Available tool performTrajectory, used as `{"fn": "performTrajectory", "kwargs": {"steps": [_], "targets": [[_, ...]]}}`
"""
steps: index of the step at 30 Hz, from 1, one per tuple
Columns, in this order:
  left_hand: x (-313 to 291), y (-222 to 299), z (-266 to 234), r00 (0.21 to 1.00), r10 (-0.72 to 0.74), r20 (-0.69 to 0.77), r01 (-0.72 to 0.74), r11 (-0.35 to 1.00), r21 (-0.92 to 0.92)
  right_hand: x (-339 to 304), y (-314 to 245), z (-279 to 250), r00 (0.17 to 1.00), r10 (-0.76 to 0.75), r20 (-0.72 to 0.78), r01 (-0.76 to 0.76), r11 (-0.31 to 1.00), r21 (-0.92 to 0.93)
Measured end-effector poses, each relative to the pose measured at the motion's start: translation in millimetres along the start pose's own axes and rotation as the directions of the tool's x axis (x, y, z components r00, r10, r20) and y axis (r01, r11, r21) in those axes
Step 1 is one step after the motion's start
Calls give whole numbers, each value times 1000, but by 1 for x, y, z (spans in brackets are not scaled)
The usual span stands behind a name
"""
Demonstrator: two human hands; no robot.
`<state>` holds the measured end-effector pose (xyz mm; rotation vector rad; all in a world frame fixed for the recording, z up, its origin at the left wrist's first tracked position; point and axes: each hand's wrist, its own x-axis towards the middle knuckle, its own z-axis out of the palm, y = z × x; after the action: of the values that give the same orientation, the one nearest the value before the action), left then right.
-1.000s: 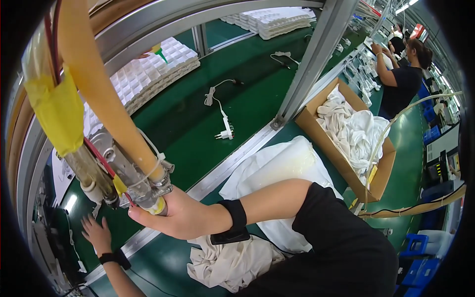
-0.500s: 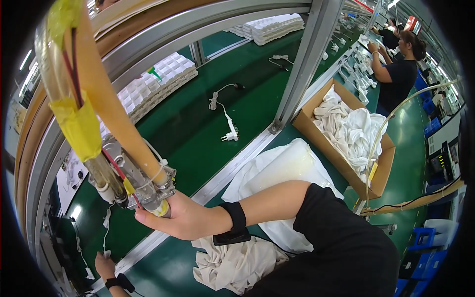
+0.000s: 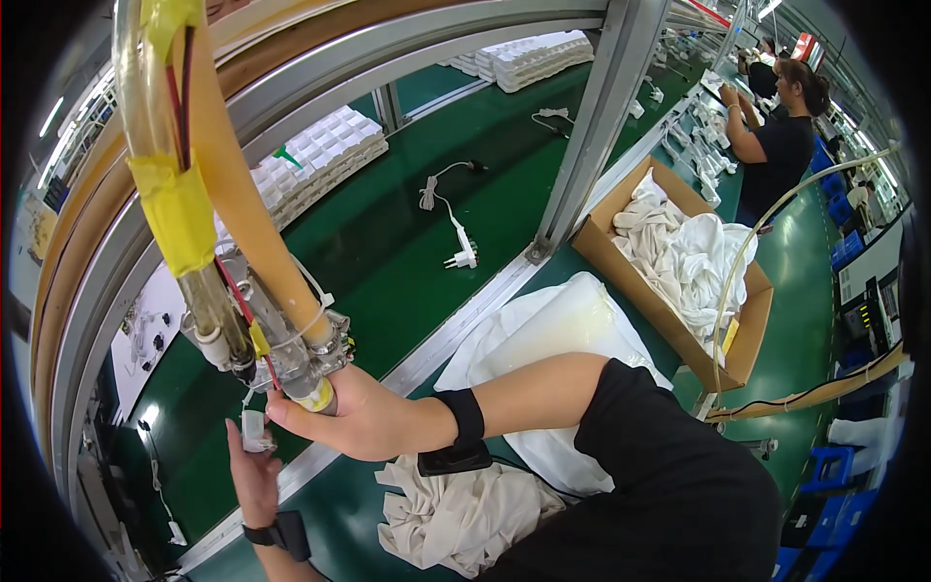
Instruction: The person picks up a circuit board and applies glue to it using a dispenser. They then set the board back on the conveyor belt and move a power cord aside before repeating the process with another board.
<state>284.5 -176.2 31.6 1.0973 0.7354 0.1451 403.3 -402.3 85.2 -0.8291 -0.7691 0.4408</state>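
I have my right hand [image 3: 364,417] clamped around the tool [image 3: 297,373]. My left hand [image 3: 255,480] grips 1 white plug [image 3: 256,430] just below it, near the rail [image 3: 417,365] along the counter's [image 3: 339,504] far edge; I can't tell whether plug and tool touch. Beige cloth [image 3: 465,519] lies on the counter.

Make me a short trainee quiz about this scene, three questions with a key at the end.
1. True or false: the right hand grips the tool.
2. What does the left hand hold?
A. a cloth
B. a white piece
C. a box
3. What colour is the tape around the clear tube?

Key: 1. True. 2. B. 3. Yellow.
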Motion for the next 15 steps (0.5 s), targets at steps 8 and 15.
{"fn": "performTrajectory", "kwargs": {"steps": [8, 15], "targets": [[-9, -85, 34, 996, 72, 49, -56, 961, -272, 11, 5, 1, 998, 52, -21, -53, 998, -30], [-40, -92, 78, 978, -4, 207, 43, 982, -184, 21, 31, 4, 996, 16, -92, -24, 995, -92]]}}
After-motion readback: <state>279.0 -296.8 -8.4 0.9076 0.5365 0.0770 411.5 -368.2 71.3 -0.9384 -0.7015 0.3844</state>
